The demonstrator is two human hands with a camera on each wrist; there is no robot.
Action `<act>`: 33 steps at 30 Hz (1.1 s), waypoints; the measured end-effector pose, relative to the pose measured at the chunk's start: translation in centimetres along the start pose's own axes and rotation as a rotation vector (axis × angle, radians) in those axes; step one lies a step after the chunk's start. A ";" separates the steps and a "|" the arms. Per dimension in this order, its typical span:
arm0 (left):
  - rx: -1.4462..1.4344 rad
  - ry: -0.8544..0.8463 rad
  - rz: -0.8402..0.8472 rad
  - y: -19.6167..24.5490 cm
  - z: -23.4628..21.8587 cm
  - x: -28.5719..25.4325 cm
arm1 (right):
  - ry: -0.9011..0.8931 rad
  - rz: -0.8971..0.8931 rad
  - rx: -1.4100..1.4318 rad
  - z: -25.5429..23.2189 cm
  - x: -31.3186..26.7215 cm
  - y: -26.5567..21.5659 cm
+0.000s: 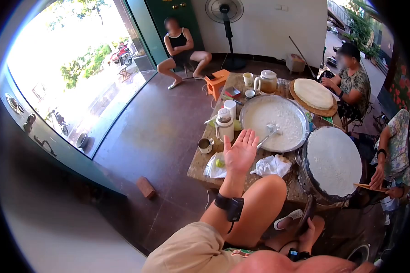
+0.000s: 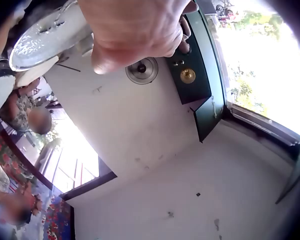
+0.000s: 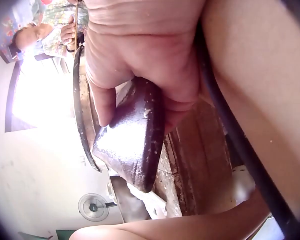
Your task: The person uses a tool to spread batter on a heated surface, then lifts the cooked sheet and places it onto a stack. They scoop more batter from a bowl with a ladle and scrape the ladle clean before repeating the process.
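My left hand (image 1: 240, 154) is held palm up over the table's near edge, fingers straight and nothing in it. Its fingertips overlap the near side of a wide metal basin (image 1: 247, 129) of white batter in the head view. A ladle (image 1: 273, 129) lies in that batter, its handle towards the hand. Low by my knee, my right hand (image 1: 308, 235) grips a dark brown, smooth, curved piece (image 3: 132, 137) between thumb and fingers. Beside it stands a round griddle (image 1: 332, 159) covered with a white batter sheet. Another person's hand (image 1: 377, 177) holds a thin wooden stick (image 1: 371, 187) at its rim.
The wooden table (image 1: 200, 166) also bears a thermos (image 1: 224, 123), a metal mug (image 1: 205, 145), a glass jug (image 1: 267, 82), white plastic bags (image 1: 272, 166) and a round mat with pale flatbreads (image 1: 313, 94). A brick (image 1: 146, 187) lies on the floor. Several people sit around.
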State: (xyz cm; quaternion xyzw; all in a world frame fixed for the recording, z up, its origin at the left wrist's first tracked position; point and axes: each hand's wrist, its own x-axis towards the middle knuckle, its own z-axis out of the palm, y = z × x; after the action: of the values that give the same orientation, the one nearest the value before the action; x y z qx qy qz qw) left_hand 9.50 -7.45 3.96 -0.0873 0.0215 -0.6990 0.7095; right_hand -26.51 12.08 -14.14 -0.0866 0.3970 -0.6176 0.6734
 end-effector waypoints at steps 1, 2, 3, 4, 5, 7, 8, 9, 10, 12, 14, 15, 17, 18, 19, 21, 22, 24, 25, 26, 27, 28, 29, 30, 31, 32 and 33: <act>-0.012 0.018 -0.009 -0.2 -0.3 -0.1 | 0.001 0.010 -0.001 -0.3 0.0 0.1; -0.022 0.024 -0.003 -0.3 -0.5 -0.1 | 0.000 0.017 -0.001 -0.6 0.2 0.1; -0.022 0.038 0.003 -0.3 -0.6 -0.1 | -0.004 0.023 0.000 -0.9 0.3 0.0; -0.022 0.049 0.007 -0.4 -0.3 0.0 | 0.011 0.017 0.005 -0.2 0.0 -0.1; -0.022 0.056 0.008 -0.5 0.0 0.1 | 0.024 0.007 0.012 1.2 -0.6 -0.4; 0.007 0.026 0.001 -0.3 0.5 0.1 | 0.029 0.005 0.025 1.5 -0.7 -0.5; 0.021 0.012 -0.007 -0.2 0.7 0.1 | 0.024 0.012 0.031 0.7 -0.3 -0.4; 0.035 0.017 0.003 -0.4 0.8 0.1 | 0.022 0.017 0.037 -0.2 0.0 -0.2; 0.050 0.023 0.011 -0.6 1.0 0.0 | 0.014 0.015 0.037 -0.2 0.0 -0.1; -0.010 0.073 0.023 -1.0 1.5 -0.2 | 0.010 0.009 0.039 -0.5 0.0 0.0; -0.038 0.120 0.032 -1.4 1.0 -0.7 | -0.017 0.038 0.060 -0.3 -0.3 -0.2; -0.049 0.141 0.033 -1.6 0.5 -0.7 | -0.033 0.048 0.073 -0.1 -0.4 -0.2; 0.114 0.228 -0.027 -2.2 -1.1 -0.8 | -0.022 0.041 0.098 -0.2 -0.3 -0.1; 0.195 0.266 -0.049 -2.6 -1.9 -1.0 | -0.021 0.041 0.106 -0.2 -0.3 -0.1; 0.230 0.291 -0.107 -3.5 -1.9 -1.4 | -0.025 0.045 0.103 -0.1 -0.5 -0.2; 0.297 0.340 -0.218 -5.4 -1.8 -2.2 | -0.034 0.056 0.093 0.3 -0.9 -0.5; 0.343 0.295 -0.236 -6.2 -1.5 -2.5 | -0.036 0.070 0.109 0.7 -0.9 -0.7; 0.369 0.236 -0.264 -7.4 -0.1 -2.9 | -0.133 0.064 0.091 1.6 -1.6 -1.1; 0.395 0.194 -0.274 -8.1 0.4 -3.0 | -0.180 0.067 0.082 1.7 -2.1 -1.4; 0.413 0.174 -0.294 -8.7 0.2 -3.1 | -0.145 0.077 0.104 1.5 -2.0 -1.2; 0.433 0.153 -0.308 -9.1 -0.1 -3.1 | -0.136 0.062 0.108 1.1 -2.2 -1.1; 0.454 0.129 -0.316 -9.3 -0.6 -3.0 | -0.134 0.049 0.110 1.4 -2.3 -1.3; 0.480 0.223 -0.327 -9.6 -1.5 -2.9 | -0.133 0.038 0.112 1.7 -2.3 -1.4; 0.506 0.318 -0.334 -10.1 -3.1 -2.8 | -0.092 0.036 0.140 1.2 -1.9 -1.1; 0.531 0.416 -0.335 -10.4 -4.7 -2.8 | -0.052 0.038 0.166 0.5 -1.5 -0.9; 0.612 0.220 -0.340 -10.1 -6.0 -2.7 | -0.019 0.052 0.190 -0.1 -1.1 -0.4; 0.657 0.085 -0.317 -9.8 -8.6 -1.9 | -0.041 0.039 0.171 -0.5 -0.9 -0.2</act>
State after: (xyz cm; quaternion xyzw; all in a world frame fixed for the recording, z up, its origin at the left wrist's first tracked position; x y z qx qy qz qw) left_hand -1.51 -6.48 -3.14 0.1720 -0.1885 -0.7729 0.5809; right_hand -26.91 13.02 -13.99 -0.0336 0.3304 -0.6342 0.6982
